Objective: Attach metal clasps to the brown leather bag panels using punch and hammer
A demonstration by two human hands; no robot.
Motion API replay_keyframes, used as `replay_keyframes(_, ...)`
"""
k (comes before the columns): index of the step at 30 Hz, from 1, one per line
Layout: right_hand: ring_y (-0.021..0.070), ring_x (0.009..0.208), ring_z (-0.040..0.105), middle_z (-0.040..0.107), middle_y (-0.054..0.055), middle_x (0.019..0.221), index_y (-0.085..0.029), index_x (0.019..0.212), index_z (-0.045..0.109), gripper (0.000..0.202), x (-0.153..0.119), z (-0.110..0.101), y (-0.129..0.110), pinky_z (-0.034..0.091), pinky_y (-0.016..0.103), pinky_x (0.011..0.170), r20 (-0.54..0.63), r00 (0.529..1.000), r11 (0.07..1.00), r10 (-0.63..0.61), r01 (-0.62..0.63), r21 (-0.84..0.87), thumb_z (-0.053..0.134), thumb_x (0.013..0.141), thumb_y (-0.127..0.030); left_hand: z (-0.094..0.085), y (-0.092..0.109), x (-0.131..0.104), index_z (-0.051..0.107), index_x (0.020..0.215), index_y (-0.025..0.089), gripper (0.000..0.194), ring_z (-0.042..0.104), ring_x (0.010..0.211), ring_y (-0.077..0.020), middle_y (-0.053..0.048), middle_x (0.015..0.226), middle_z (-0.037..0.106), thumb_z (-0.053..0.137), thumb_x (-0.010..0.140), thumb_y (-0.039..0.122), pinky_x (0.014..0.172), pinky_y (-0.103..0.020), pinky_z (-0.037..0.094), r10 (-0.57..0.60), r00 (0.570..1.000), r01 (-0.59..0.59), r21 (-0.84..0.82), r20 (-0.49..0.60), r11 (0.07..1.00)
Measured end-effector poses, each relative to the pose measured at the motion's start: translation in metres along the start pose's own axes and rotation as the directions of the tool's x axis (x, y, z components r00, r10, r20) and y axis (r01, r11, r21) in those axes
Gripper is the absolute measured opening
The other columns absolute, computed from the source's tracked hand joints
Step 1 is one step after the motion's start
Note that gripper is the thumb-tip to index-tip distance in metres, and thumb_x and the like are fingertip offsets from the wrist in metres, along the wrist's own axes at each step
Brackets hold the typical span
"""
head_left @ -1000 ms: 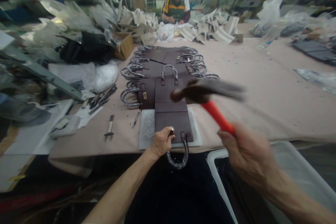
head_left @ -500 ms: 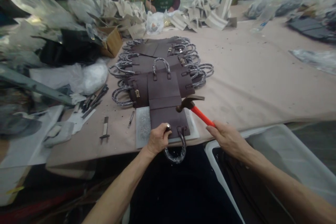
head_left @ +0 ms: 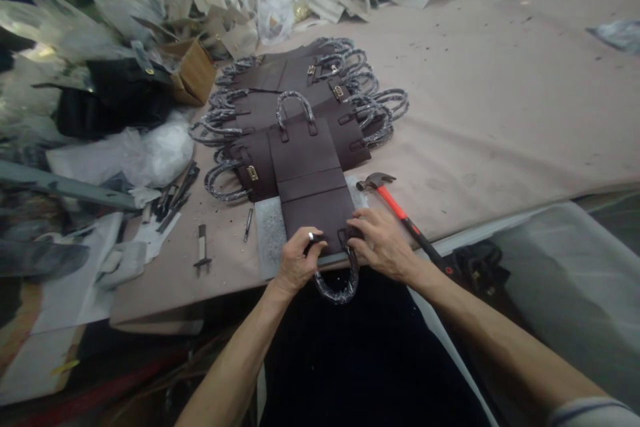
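My left hand (head_left: 299, 259) is closed around a short metal punch (head_left: 314, 237), whose shiny end shows above the fingers. It rests at the near edge of a dark brown leather bag panel (head_left: 317, 217). My right hand (head_left: 384, 240) pinches the dark tab at the right root of the plastic-wrapped handle (head_left: 336, 295), which hangs over the table edge. Under the panel lies a pale slab (head_left: 270, 233). A claw hammer (head_left: 393, 202) with a red and black handle lies on the table, just beyond my right hand and forearm.
More brown bag panels (head_left: 260, 110) with wrapped handles are piled behind. A metal rod (head_left: 248, 225) and a pronged tool (head_left: 202, 250) lie at left. Beyond are a cardboard box (head_left: 197, 73), plastic bags, and a person across the table. A pale bin (head_left: 565, 280) stands at right.
My right hand has let go of the hammer, which now lies on the table, and has moved left to the handle's tab. My left hand still grips the punch. The view has tilted down.
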State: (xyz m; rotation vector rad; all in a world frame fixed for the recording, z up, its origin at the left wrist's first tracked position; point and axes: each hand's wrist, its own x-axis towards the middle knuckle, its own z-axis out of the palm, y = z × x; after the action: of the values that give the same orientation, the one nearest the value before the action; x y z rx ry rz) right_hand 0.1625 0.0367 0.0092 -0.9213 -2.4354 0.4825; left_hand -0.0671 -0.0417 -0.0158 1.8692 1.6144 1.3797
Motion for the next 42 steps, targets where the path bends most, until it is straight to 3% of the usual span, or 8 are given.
replay_keyframes(6, 0.0286, 0.109, 0.052, 0.062, 0.012, 0.118, -0.020, 0.108, 0.068, 0.017, 0.000, 0.040, -0.013, 0.044, 0.048, 0.095, -0.034, 0.995, 0.992, -0.093, 0.095, 0.087, 0.063, 0.093, -0.024, -0.004, 0.000, -0.001, 0.074, 0.096, 0.019, 0.009, 0.074, 0.088, -0.0179, -0.005, 0.094, 0.078, 0.069, 0.090, 0.024, 0.084, -0.029, 0.060, -0.088, 0.996, 0.088, -0.006, -0.009, 0.996)
replay_keyframes(12, 0.0274, 0.109, 0.053, 0.061, 0.011, 0.119, -0.021, 0.107, 0.070, 0.016, -0.002, 0.042, -0.004, 0.044, 0.047, 0.095, -0.043, 0.994, 0.987, -0.104, 0.109, 0.117, 0.063, 0.093, -0.022, -0.008, -0.003, 0.006, 0.075, 0.094, 0.019, 0.011, 0.076, 0.084, -0.0183, -0.003, 0.090, 0.079, 0.065, 0.090, 0.022, 0.079, -0.028, 0.062, -0.316, 0.949, 0.314, -0.063, -0.019, 0.947)
replay_keyframes(14, 0.0274, 0.108, 0.053, 0.061, 0.011, 0.119, -0.020, 0.107, 0.070, 0.016, -0.001, 0.041, -0.005, 0.044, 0.047, 0.095, -0.033, 0.994, 0.988, -0.101, 0.104, 0.117, 0.063, 0.093, -0.022, -0.009, -0.003, 0.006, 0.074, 0.095, 0.018, 0.010, 0.076, 0.083, -0.0180, -0.003, 0.089, 0.080, 0.065, 0.091, 0.021, 0.077, -0.027, 0.063, -0.289, 0.957, 0.288, -0.056, -0.024, 0.956)
replay_keyframes(17, 0.0279, 0.109, 0.053, 0.061, 0.012, 0.119, -0.020, 0.107, 0.070, 0.017, 0.000, 0.041, -0.007, 0.044, 0.048, 0.094, -0.022, 0.996, 0.989, -0.091, 0.093, 0.114, 0.063, 0.092, -0.021, -0.009, 0.000, 0.000, 0.075, 0.096, 0.019, 0.010, 0.077, 0.088, -0.0184, -0.005, 0.095, 0.080, 0.067, 0.090, 0.018, 0.082, -0.028, 0.063, -0.047, 0.998, 0.048, -0.024, 0.050, 0.999)
replay_keyframes(19, 0.0281, 0.109, 0.053, 0.061, 0.012, 0.120, -0.020, 0.107, 0.070, 0.017, 0.000, 0.041, -0.007, 0.044, 0.048, 0.094, -0.021, 0.996, 0.990, -0.083, 0.085, 0.113, 0.063, 0.091, -0.021, -0.007, 0.002, -0.004, 0.075, 0.098, 0.020, 0.012, 0.077, 0.093, -0.0190, -0.005, 0.099, 0.080, 0.067, 0.090, 0.017, 0.088, -0.029, 0.063, 0.052, 0.996, -0.051, -0.022, 0.072, 0.998)
replay_keyframes(24, 0.0280, 0.109, 0.053, 0.062, 0.010, 0.119, -0.021, 0.106, 0.070, 0.016, 0.000, 0.040, -0.007, 0.043, 0.048, 0.096, -0.003, 0.998, 0.991, -0.065, 0.065, 0.115, 0.064, 0.091, -0.023, -0.002, 0.001, -0.004, 0.074, 0.100, 0.019, 0.011, 0.077, 0.085, -0.0183, -0.004, 0.093, 0.080, 0.066, 0.094, 0.025, 0.082, -0.029, 0.063, -0.256, 0.960, 0.252, -0.046, -0.109, 0.966)
replay_keyframes(28, 0.0285, 0.110, 0.053, 0.062, 0.010, 0.120, -0.023, 0.106, 0.070, 0.016, 0.001, 0.040, -0.007, 0.043, 0.049, 0.096, 0.023, 0.999, 0.992, -0.042, 0.039, 0.120, 0.062, 0.092, -0.023, -0.001, 0.000, 0.005, 0.076, 0.093, 0.019, 0.012, 0.077, 0.085, -0.0187, -0.003, 0.091, 0.080, 0.067, 0.093, 0.027, 0.080, -0.028, 0.062, -0.226, 0.974, 0.226, -0.023, -0.021, 0.974)
replay_keyframes(42, 0.0283, 0.110, 0.052, 0.062, 0.010, 0.118, -0.022, 0.106, 0.070, 0.016, 0.001, 0.039, -0.009, 0.042, 0.047, 0.096, -0.007, 0.999, 0.992, -0.044, 0.044, 0.115, 0.062, 0.092, -0.023, 0.002, 0.003, 0.011, 0.074, 0.094, 0.018, 0.010, 0.076, 0.082, -0.0178, -0.003, 0.090, 0.080, 0.066, 0.093, 0.023, 0.079, -0.026, 0.062, -0.179, 0.984, 0.178, 0.030, 0.008, 0.983)
